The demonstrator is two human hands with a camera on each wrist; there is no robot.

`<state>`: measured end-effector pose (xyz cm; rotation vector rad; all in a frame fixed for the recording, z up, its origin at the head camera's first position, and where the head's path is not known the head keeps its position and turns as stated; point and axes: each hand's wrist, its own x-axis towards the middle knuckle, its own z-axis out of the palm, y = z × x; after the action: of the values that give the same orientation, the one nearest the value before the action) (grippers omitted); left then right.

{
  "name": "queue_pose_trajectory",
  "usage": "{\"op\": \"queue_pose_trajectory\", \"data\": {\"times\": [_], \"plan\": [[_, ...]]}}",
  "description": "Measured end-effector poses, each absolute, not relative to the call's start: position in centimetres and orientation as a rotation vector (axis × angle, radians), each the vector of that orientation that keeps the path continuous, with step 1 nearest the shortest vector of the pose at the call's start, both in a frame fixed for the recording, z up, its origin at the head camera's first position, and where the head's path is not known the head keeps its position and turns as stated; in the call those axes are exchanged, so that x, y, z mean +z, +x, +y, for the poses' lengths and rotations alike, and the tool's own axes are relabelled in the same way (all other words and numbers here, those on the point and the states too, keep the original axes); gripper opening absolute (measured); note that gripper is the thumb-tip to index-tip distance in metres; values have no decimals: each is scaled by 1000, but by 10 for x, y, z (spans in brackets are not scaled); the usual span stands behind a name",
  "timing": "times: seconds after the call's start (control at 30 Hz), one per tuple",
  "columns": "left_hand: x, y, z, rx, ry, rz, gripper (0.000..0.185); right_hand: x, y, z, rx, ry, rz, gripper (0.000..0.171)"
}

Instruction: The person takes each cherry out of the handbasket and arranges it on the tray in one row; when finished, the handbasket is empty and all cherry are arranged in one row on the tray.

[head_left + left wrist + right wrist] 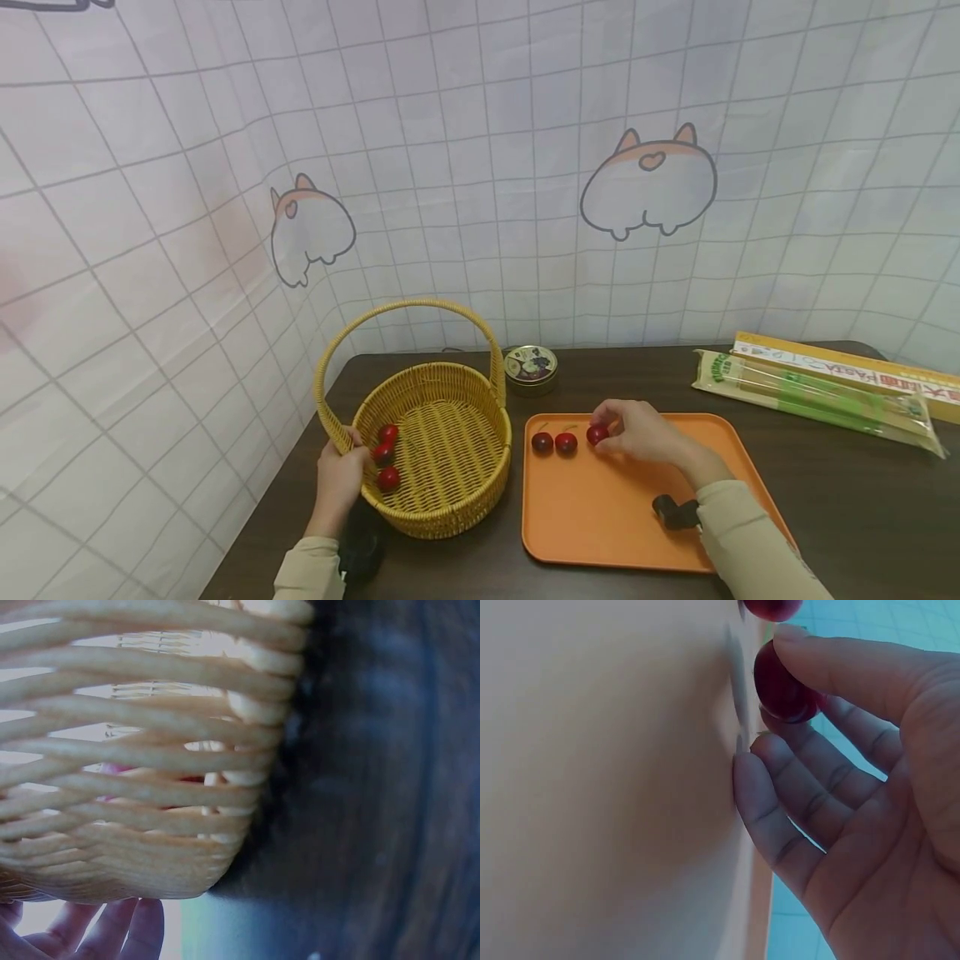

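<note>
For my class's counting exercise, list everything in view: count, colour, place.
basket: 1, yellow, left
tray: 1, orange, right
cherries: 6, red, three in basket, three at tray
tin: 1, gold, behind tray
box: 1, yellow, far right
clear packet: 1, green, before box
table: 1, brown, beneath
backdrop: 1, white, behind
wrist devices: 2, black, beside sleeves
sleeves: 2, beige, on forearms
left grip: 1, bare, on basket
right grip: 1, bare, at tray cherry
</note>
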<state>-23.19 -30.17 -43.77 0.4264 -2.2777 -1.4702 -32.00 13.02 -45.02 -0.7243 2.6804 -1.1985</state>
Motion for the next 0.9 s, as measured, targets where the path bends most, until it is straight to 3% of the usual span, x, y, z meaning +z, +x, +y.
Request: {"op": "queue_pose_trajectory", "data": {"times": [0.9], "plan": [[-438, -233, -302, -1492, 442, -2271, 19, -454, -319, 126, -1166, -813, 2617, 36]]}}
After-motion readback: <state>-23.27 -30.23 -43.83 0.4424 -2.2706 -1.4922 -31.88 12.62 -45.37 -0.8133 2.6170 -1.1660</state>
